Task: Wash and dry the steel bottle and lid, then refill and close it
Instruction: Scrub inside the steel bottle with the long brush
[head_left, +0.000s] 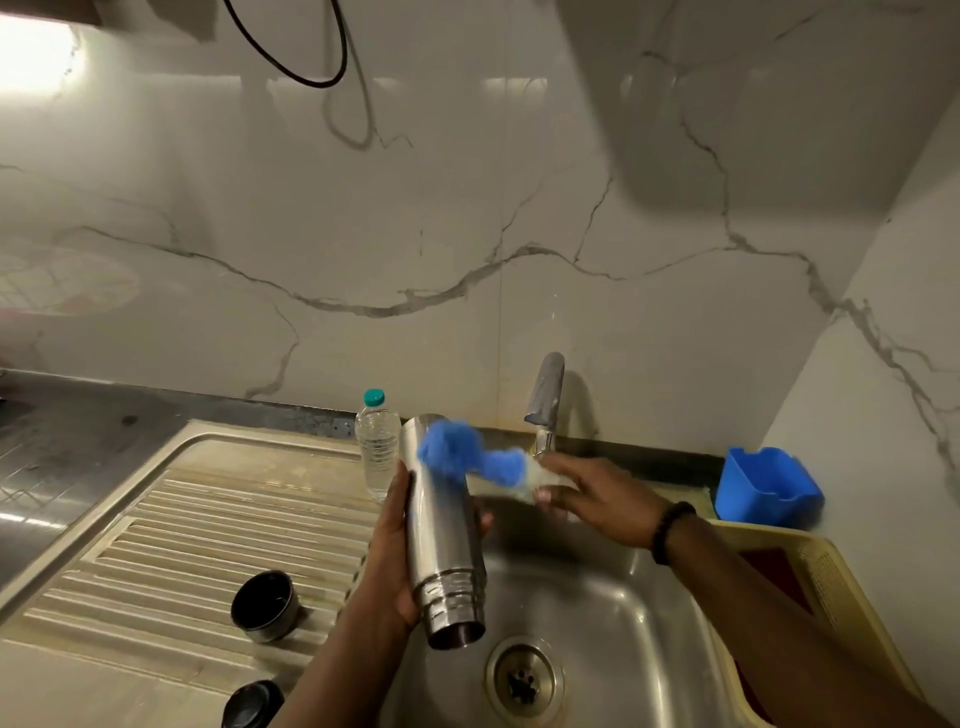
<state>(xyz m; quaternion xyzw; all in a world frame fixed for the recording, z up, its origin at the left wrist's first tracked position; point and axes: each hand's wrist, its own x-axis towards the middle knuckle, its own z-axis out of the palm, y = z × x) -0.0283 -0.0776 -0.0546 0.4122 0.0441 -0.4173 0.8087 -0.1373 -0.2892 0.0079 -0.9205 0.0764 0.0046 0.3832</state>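
My left hand (387, 561) grips the steel bottle (447, 540) round its body over the sink basin (613, 634). The bottle's open mouth points down toward me and its base points up at the wall. My right hand (587, 499) holds a bottle brush with blue bristles (454, 457) by its pale handle. The blurred bristle head lies against the bottle's upper side near the base. A dark steel lid (265, 605) sits upside down on the ribbed drainboard (182, 545). Another dark round cap (253, 704) lies at the bottom edge.
A clear plastic water bottle (377, 441) with a teal cap stands behind the steel bottle. The tap (544, 400) rises at the back of the sink. A blue plastic holder (766, 486) and a yellow basket (826, 577) sit right of the basin. The drain (523, 680) lies below the bottle.
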